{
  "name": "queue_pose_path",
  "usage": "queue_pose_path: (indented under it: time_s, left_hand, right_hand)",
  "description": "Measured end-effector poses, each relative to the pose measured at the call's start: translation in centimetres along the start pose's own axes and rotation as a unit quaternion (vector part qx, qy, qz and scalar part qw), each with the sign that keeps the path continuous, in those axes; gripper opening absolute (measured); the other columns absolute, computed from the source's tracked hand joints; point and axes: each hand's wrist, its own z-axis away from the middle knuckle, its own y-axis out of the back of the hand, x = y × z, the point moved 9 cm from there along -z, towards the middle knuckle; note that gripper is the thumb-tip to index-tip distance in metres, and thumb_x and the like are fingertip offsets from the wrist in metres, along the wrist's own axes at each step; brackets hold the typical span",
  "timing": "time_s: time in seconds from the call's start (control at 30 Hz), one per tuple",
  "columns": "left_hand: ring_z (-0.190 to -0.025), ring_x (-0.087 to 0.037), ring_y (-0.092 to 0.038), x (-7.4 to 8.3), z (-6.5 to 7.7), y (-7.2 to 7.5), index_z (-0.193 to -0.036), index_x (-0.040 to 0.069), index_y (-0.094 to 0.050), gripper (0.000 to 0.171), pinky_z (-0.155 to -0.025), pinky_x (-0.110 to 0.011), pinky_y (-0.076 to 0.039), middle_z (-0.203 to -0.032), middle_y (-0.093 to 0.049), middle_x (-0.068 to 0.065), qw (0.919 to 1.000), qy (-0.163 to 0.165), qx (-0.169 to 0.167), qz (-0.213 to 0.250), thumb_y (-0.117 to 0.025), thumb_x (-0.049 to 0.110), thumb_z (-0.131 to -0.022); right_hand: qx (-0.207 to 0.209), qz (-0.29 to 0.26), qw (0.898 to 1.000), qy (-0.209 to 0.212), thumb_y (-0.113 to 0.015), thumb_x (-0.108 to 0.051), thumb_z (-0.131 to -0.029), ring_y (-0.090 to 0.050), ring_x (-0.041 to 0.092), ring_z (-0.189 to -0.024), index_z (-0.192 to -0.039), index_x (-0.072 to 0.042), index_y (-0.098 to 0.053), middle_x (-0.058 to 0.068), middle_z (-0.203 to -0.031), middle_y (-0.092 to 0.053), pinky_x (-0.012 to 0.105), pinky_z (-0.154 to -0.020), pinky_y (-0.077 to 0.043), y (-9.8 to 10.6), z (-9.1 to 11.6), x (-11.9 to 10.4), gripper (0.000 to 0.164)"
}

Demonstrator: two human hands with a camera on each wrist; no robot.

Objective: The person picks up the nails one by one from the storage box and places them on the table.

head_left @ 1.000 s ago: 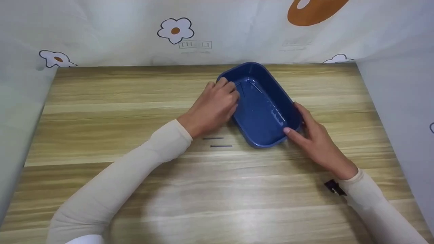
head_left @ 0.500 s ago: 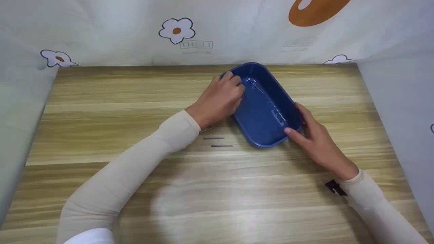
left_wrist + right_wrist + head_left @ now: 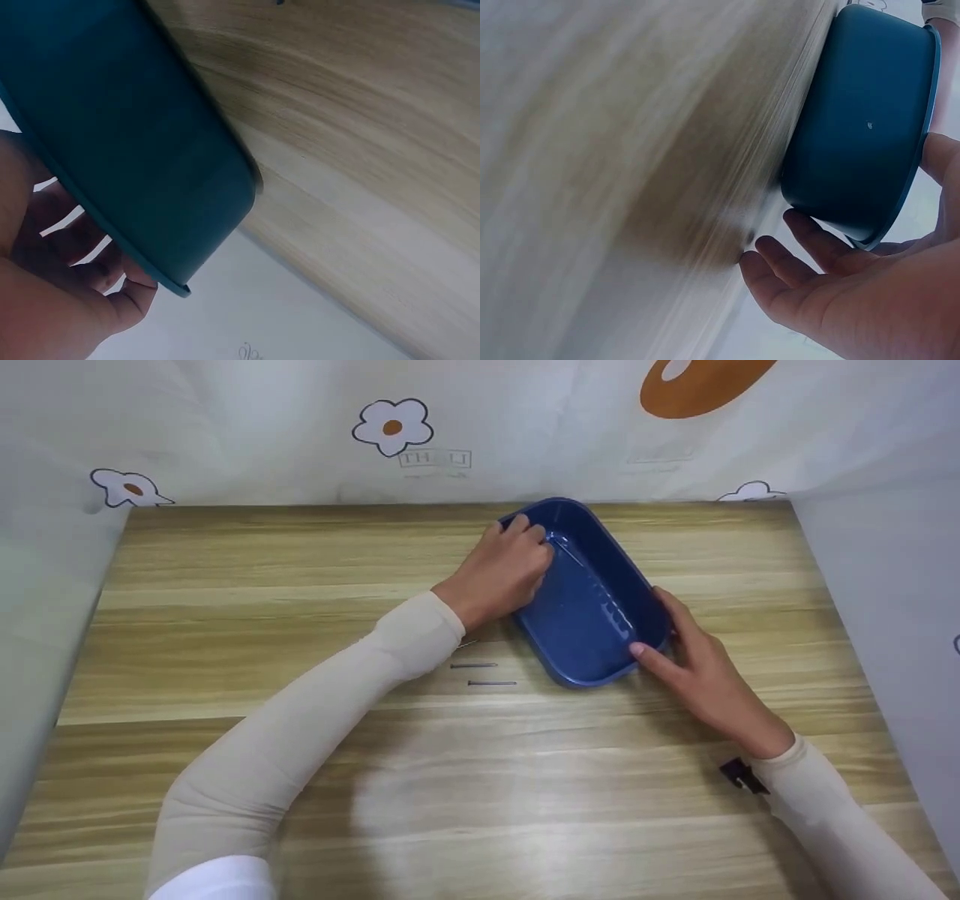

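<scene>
A blue rectangular plastic box (image 3: 577, 622) stands slantwise on the wooden table. My left hand (image 3: 508, 568) reaches over its left rim, fingers curled down inside; in the left wrist view the same hand (image 3: 67, 277) is partly behind the rim, and what the fingertips touch is hidden. A thin nail (image 3: 570, 553) lies in the box beside those fingers. With thumb on the rim and fingers along the outer wall, my right hand (image 3: 701, 679) grips the near right corner. Left of the box, two nails (image 3: 492, 683) lie on the table, and a third thin piece (image 3: 469, 643) is half covered by the left sleeve.
The wooden table (image 3: 225, 555) meets a pale flower-printed sheet (image 3: 525, 427) right behind the box. Pale side panels (image 3: 885, 555) border the table. A small black clip (image 3: 744, 775) sits by the right cuff.
My left hand has moved rightward and deeper into the box, covering nails seen there earlier. From under the left forearm, a thin piece on the table came into view. My right hand and the box stayed still.
</scene>
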Motion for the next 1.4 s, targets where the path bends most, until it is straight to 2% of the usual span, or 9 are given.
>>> queue_pose_path:
  time_s: [0.13,0.67,0.97,1.13,1.4]
  left_hand:
    - [-0.112,-0.038,-0.064,0.1,-0.4,-0.3,-0.113,0.002,-0.080,0.023,-0.088,-0.057,-0.058,-0.119,-0.074,-0.018,1.0000,-0.003,-0.002,0.000,-0.059,0.010,-0.109]
    - [-0.115,-0.038,-0.064,0.3,-2.0,-1.4,-0.112,0.002,-0.079,0.027,-0.095,-0.059,-0.058,-0.121,-0.073,-0.019,0.9992,-0.001,-0.041,0.000,-0.052,0.006,-0.110]
    - [-0.119,-0.039,-0.064,0.2,-3.0,-2.7,-0.121,0.001,-0.077,0.026,-0.097,-0.057,-0.058,-0.123,-0.073,-0.019,0.9961,0.015,-0.087,0.003,-0.053,0.007,-0.111]
    - [-0.119,-0.039,-0.065,0.0,-3.3,-3.1,-0.121,0.002,-0.077,0.025,-0.096,-0.057,-0.058,-0.121,-0.073,-0.020,0.9955,0.019,-0.092,0.001,-0.055,0.006,-0.110]
    - [-0.118,-0.039,-0.067,-0.4,-3.6,-3.7,-0.125,0.000,-0.076,0.025,-0.094,-0.052,-0.062,-0.124,-0.073,-0.022,0.9946,0.020,-0.102,0.003,-0.056,0.004,-0.110]
  right_hand:
    - [-0.004,-0.001,1.000,-0.004,-0.069,-0.037,-0.111,-0.039,0.038,-0.158,-0.176,-0.015,-0.024,0.019,-0.176,-0.035,0.060,-0.125,-0.034,-0.1,0.0,0.0,0.082]
    - [-0.004,0.000,1.000,-0.010,-0.068,-0.039,-0.110,-0.037,0.042,-0.159,-0.177,-0.019,-0.023,0.022,-0.176,-0.034,0.062,-0.127,-0.032,0.0,0.0,0.0,0.083]
    - [-0.002,0.000,1.000,-0.015,-0.070,-0.038,-0.110,-0.040,0.041,-0.158,-0.176,-0.019,-0.024,0.022,-0.174,-0.037,0.061,-0.126,-0.033,0.1,0.1,0.1,0.083]
    - [0.005,0.000,1.000,-0.008,-0.072,-0.033,-0.109,-0.044,0.042,-0.155,-0.176,-0.019,-0.026,0.024,-0.171,-0.042,0.061,-0.124,-0.034,0.2,0.0,0.0,0.083]
    - [0.002,-0.006,1.000,-0.011,-0.073,-0.030,-0.108,-0.042,0.042,-0.156,-0.176,-0.018,-0.025,0.024,-0.173,-0.039,0.062,-0.125,-0.034,0.0,0.0,0.2,0.084]
